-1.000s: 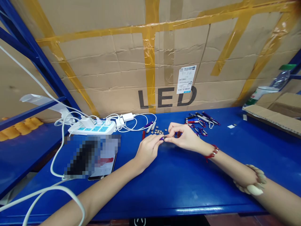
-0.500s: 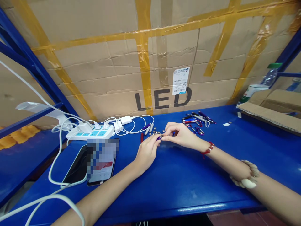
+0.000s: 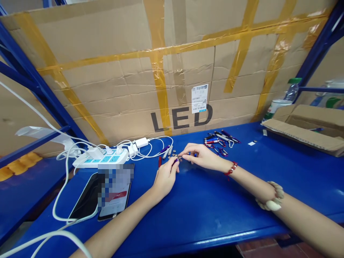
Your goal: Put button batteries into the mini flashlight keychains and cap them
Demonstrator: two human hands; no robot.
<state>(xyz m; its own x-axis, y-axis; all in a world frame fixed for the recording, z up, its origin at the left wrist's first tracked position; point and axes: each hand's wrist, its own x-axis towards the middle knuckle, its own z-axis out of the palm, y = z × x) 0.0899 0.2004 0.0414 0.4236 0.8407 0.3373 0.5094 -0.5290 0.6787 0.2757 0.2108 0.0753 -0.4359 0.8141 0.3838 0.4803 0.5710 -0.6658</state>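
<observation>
My left hand (image 3: 164,178) is closed around a small purple metal tube (image 3: 176,161), its end pointing up between thumb and forefinger. Against that end, the thumb and forefinger of my right hand (image 3: 204,157) pinch something small and silvery, perhaps a button cell; the fingers partly hide it. A blue piece (image 3: 196,154) shows under the curled fingers of my right hand. Just beyond my hands lie several button cells (image 3: 174,152), silver tubes (image 3: 166,153), another purple tube (image 3: 164,149) and a red tube (image 3: 159,162).
Keychain penlights with carabiners (image 3: 220,139) lie to the right on the blue table (image 3: 215,211). A white power strip (image 3: 103,160) with tangled cables and two phones (image 3: 118,195) are at left. At right stands an open carton (image 3: 301,127); a large taped box (image 3: 120,89) backs the table.
The camera view has shifted slightly. My hands stay together at the purple tube, with the right fingers now at its upper end and the blue piece in the right hand more visible.
</observation>
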